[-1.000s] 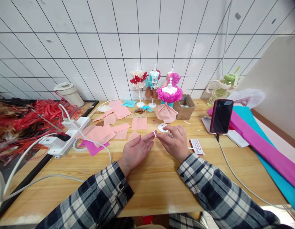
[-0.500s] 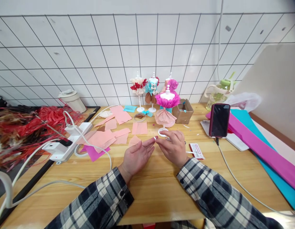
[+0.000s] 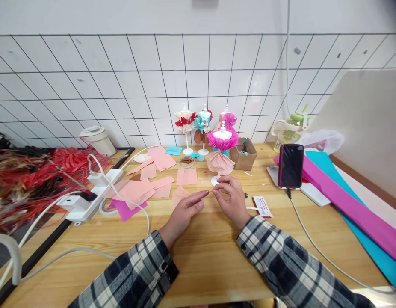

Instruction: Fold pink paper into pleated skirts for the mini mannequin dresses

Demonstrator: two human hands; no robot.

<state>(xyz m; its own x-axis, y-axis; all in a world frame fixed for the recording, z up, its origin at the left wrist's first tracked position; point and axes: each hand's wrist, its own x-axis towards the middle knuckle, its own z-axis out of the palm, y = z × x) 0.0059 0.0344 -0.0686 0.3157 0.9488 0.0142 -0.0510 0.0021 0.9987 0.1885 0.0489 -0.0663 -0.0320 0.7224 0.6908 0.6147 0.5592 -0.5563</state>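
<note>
My left hand (image 3: pixel 187 211) is held above the table with its fingers stretched out and its thumb lying alongside; nothing shows in it. Close to its fingertips is my right hand (image 3: pixel 231 201), thumb and fingers bent together in a pinch. Whatever lies in that pinch, if anything, is too small to make out. Just behind the right hand stands a small white dress form (image 3: pixel 223 134) wearing a magenta paper ruffle (image 3: pixel 217 141) and a pale pink paper skirt (image 3: pixel 220 162). A small red-and-white packet (image 3: pixel 262 206) lies to the right of my right hand.
Three more dressed miniature forms (image 3: pixel 203 122) stand behind, beside a cardboard box (image 3: pixel 244 159). Pink paper pieces (image 3: pixel 135 190) and a power strip (image 3: pixel 98 192) occupy the left. To the right are a phone (image 3: pixel 291 167), its cable and magenta paper (image 3: pixel 348 199).
The small white piece seen at my fingertips no longer shows. My left hand has turned its palm more inward, and the fingertips are slightly farther apart. The whole view has shifted slightly.
</note>
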